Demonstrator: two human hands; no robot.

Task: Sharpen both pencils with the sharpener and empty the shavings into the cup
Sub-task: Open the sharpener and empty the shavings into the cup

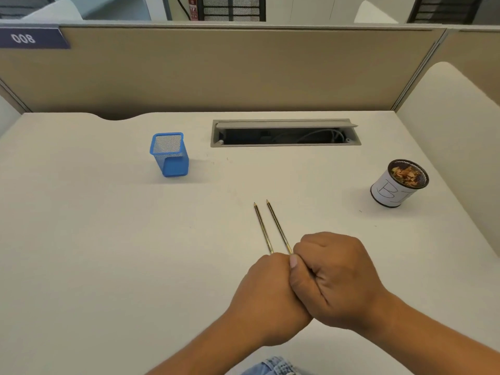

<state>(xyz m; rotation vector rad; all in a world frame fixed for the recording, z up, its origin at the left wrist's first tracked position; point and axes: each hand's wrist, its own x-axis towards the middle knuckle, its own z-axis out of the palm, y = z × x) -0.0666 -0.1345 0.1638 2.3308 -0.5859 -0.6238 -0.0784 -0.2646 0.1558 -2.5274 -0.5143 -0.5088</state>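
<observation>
Shavings could be tipped wrongly into the blue holder. The pencils are hidden at their near ends under the left hand and right hand, curled together; what is gripped cannot be told. The cup stands well right.

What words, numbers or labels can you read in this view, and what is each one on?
"008": white digits on the dark blue plate at the top of the partition, far left.
"BI": handwritten on the white wrap of the cup; any further letters curve out of sight.
Red sign on the far wall: too blurred to read.
Pencils: any print is too small to read.
</observation>
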